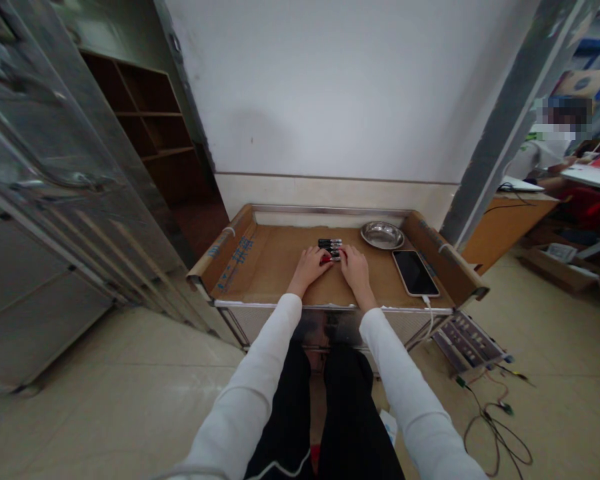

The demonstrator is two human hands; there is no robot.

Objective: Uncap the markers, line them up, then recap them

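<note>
Several black markers [330,243] lie side by side, crosswise, on the cardboard-lined top of a small cart [275,260]. At the near side of this row is a marker with a red part [326,259], partly hidden by fingers. My left hand [310,268] has its fingers closed on the left end of that red marker. On the other side, my right hand [354,268] curls its fingertips around the right end of the near markers, where a bit of red also shows. Both wrists rest near the cart's front edge.
A round metal dish [382,235] sits at the back right of the cart, with a phone [415,273] on a white cable in front of it. Raised cardboard sides [443,257] border the top. An electrical device [470,343] and loose cables lie on the floor. Another person sits at far right.
</note>
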